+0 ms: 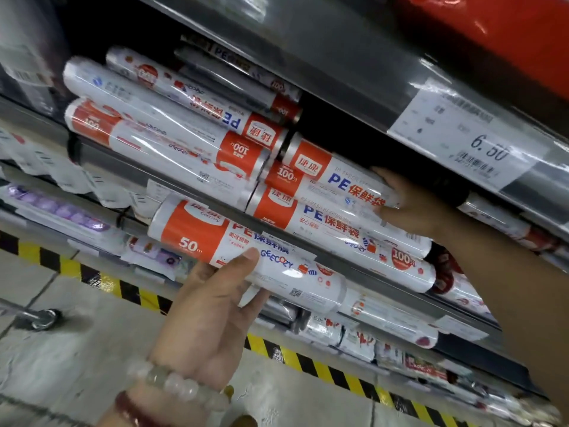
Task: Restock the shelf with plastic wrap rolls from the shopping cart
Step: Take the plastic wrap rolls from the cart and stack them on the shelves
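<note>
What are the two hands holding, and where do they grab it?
The left hand grips the roll marked 50 m round its middle. The right hand holds the end of a roll marked 100 on the shelf.

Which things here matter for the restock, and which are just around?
Job:
left hand holding the 50 m roll
right hand on the top roll
stacked rolls
shelf edge

Around:
price tag
red package
hazard-striped tape

50 m roll (246, 257): white with orange band, lying tilted (off the shelf) | shelf (197, 186): same-style rolls (172, 140) stacked lengthwise
</note>
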